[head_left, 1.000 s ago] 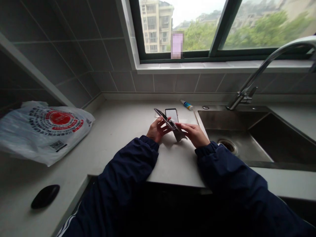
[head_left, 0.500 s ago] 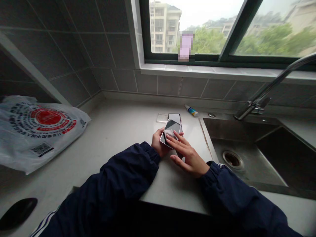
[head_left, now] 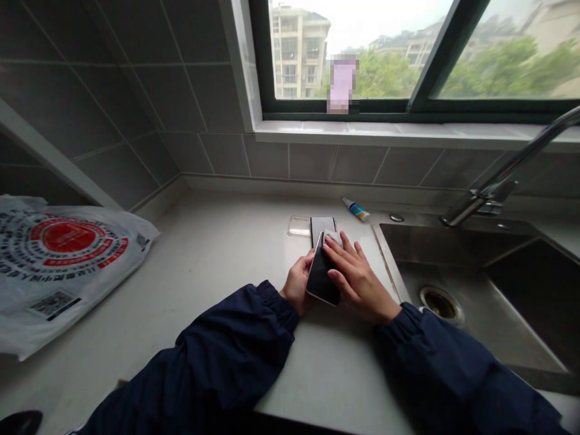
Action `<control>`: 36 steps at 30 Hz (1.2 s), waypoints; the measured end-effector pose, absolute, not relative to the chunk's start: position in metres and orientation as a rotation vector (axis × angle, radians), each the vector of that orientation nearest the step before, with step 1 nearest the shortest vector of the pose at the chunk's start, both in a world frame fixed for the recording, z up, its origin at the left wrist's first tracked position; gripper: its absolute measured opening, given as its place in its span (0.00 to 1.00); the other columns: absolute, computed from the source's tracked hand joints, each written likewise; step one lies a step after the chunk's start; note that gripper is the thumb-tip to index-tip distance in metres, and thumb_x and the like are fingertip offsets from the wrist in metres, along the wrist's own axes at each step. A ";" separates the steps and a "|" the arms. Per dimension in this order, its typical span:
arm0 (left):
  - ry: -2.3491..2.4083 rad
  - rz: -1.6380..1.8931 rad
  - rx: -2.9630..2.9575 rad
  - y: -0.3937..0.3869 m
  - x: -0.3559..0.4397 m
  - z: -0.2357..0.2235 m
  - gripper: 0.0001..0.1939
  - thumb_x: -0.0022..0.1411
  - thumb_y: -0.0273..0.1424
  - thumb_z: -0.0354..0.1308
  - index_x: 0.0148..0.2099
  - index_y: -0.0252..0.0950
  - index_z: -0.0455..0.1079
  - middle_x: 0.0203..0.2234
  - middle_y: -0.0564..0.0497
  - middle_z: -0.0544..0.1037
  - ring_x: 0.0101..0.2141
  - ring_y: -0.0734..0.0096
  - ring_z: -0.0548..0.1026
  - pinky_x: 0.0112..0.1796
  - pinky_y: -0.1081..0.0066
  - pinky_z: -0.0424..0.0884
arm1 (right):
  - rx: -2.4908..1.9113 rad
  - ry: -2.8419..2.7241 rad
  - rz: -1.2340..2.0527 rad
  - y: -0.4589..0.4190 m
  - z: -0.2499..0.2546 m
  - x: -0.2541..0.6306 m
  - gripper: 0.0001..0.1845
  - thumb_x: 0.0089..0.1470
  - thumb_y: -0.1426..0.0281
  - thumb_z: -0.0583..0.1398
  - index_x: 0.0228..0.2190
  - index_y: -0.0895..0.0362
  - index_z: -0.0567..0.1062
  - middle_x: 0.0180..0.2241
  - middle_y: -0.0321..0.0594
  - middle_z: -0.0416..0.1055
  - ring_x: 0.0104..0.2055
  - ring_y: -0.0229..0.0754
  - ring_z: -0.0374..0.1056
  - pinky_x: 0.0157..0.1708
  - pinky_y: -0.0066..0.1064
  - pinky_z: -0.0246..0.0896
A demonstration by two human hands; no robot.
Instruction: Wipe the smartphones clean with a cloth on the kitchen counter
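My left hand (head_left: 298,282) is closed around the lower left edge of a smartphone (head_left: 321,279), tilted with its dark screen facing up. Flat fingers of my right hand (head_left: 360,278) press a small white wipe (head_left: 334,238) onto the top end of that screen. Part of the wipe is hidden beneath the fingers. Just behind the phone lies a flat rectangle with a pale face and dark rim (head_left: 322,224), partly covered; it looks like a second phone. To its left rests a clear phone case (head_left: 299,226) on the counter.
A small tube with a pointed nozzle (head_left: 356,209) lies near the steel sink (head_left: 475,302) and its faucet (head_left: 471,202). On the left, a printed white plastic bag (head_left: 72,260) sits on the pale counter (head_left: 217,241). A window is behind.
My right hand has slid the wipe up to the phone's top end. The phone has turned more upright, and its screen now looks dark instead of reflective. The view has shifted slightly.
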State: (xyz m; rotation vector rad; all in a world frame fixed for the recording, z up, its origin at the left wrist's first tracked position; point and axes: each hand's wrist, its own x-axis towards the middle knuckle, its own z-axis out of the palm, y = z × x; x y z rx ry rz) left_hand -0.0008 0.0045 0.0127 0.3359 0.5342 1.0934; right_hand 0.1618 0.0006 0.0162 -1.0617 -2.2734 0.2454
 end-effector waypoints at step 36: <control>0.513 0.847 0.577 0.003 -0.009 0.014 0.28 0.66 0.44 0.47 0.60 0.32 0.64 0.47 0.33 0.79 0.29 0.53 0.81 0.30 0.57 0.76 | -1.093 -1.260 0.649 0.002 0.018 0.178 0.14 0.59 0.59 0.63 0.27 0.54 0.73 0.28 0.38 0.69 0.29 0.42 0.67 0.25 0.33 0.65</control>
